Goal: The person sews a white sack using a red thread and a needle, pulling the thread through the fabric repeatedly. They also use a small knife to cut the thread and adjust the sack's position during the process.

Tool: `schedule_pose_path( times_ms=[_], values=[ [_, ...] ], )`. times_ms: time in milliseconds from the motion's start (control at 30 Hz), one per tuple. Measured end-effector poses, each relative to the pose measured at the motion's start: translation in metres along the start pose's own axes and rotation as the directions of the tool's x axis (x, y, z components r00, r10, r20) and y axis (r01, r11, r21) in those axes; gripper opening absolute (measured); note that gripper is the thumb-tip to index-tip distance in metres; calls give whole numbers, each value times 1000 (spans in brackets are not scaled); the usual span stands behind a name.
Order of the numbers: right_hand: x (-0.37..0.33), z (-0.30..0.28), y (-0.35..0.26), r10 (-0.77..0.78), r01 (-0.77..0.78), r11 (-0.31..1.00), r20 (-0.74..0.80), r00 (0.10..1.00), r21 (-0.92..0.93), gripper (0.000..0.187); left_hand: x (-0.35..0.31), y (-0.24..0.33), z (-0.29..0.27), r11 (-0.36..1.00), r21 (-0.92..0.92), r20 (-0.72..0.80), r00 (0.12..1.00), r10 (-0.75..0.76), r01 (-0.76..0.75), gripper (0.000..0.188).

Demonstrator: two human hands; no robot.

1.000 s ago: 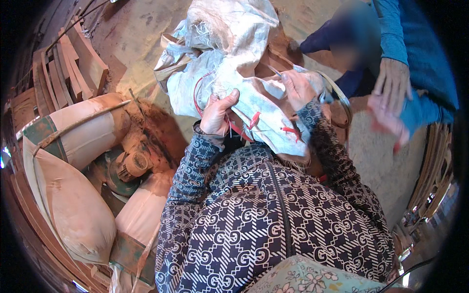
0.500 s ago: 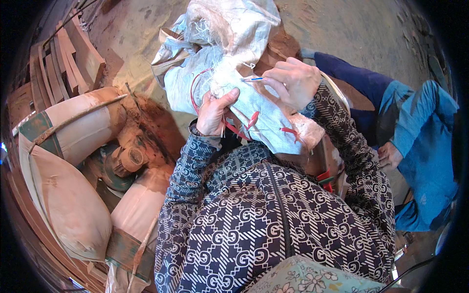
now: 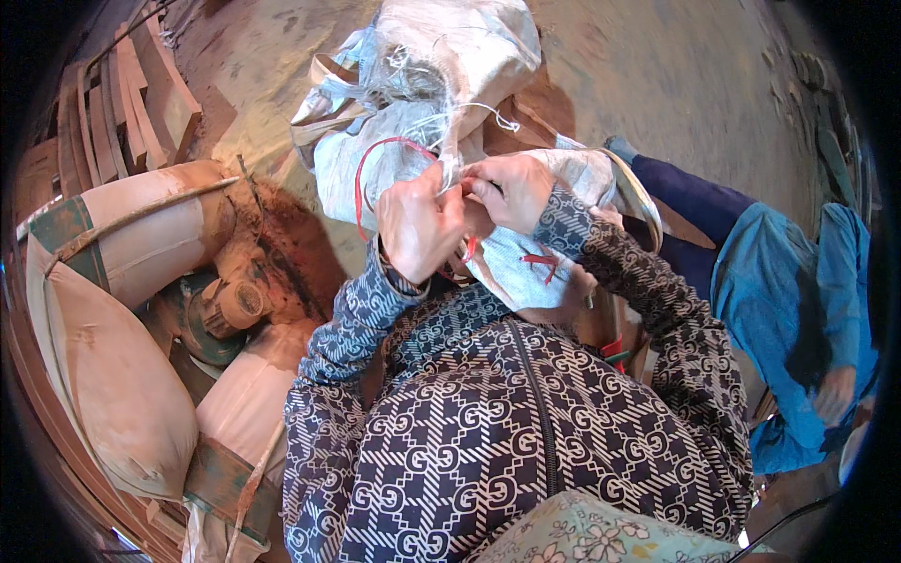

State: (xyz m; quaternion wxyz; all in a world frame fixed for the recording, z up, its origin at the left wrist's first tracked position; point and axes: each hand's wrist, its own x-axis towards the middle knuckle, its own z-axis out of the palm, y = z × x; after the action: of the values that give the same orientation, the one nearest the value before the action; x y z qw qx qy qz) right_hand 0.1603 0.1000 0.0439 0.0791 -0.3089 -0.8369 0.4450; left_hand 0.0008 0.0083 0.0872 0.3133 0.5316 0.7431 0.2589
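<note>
My left hand (image 3: 420, 223) is closed, its back turned up, pinching a gathered, frayed bit of white woven plastic sack (image 3: 399, 150). Right beside it, my right hand (image 3: 514, 190) is closed too, fingertips pressed together at the same bunched strands (image 3: 451, 164). Whatever sits between the right fingertips is hidden. A loose white string (image 3: 490, 111) curls up past the hands. To the left of my left hand loops a red cord (image 3: 359, 183). Short red ties (image 3: 540, 260) show on the pale sack cloth below my right hand.
Dusty, swollen fabric bags (image 3: 122, 375) surround a motor (image 3: 239, 305) on the left. Wooden boards (image 3: 127, 113) lean behind them at the far left. A person in blue (image 3: 779, 300) is close on my right, legs stretched toward the sacks. Reddish dust covers parts of the floor.
My right hand has moved left and down to meet my left hand, which has turned over. The slim blue-ended tool seen in my right hand no longer shows. The co-worker's hand has shifted right.
</note>
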Motion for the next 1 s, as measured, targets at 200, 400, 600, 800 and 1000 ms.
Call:
schedule_pose_path(
  times_ms=[200, 400, 600, 800, 1000],
  values=[
    [4, 8, -10, 417, -374, 305, 230, 879, 876, 29, -16, 28, 3, 952, 171, -209, 935, 286, -253, 28],
    [-4, 25, 27, 202, -153, -133, 178, 963, 979, 34, -11, 36, 8, 929, 153, -219, 905, 364, -337, 35],
    [5, 25, 18, 174, -84, 34, 77, 982, 996, 28, -7, 21, 6, 935, -138, -221, 930, 294, -328, 32],
    [3, 2, 21, 262, -86, 151, 44, 964, 985, 29, -4, 14, -12, 599, -799, 51, 998, -38, 64, 21],
    [5, -14, 41, 177, -43, 669, -103, 979, 742, 24, 9, -6, 5, 313, -946, 25, 982, -188, 84, 16]
  ],
)
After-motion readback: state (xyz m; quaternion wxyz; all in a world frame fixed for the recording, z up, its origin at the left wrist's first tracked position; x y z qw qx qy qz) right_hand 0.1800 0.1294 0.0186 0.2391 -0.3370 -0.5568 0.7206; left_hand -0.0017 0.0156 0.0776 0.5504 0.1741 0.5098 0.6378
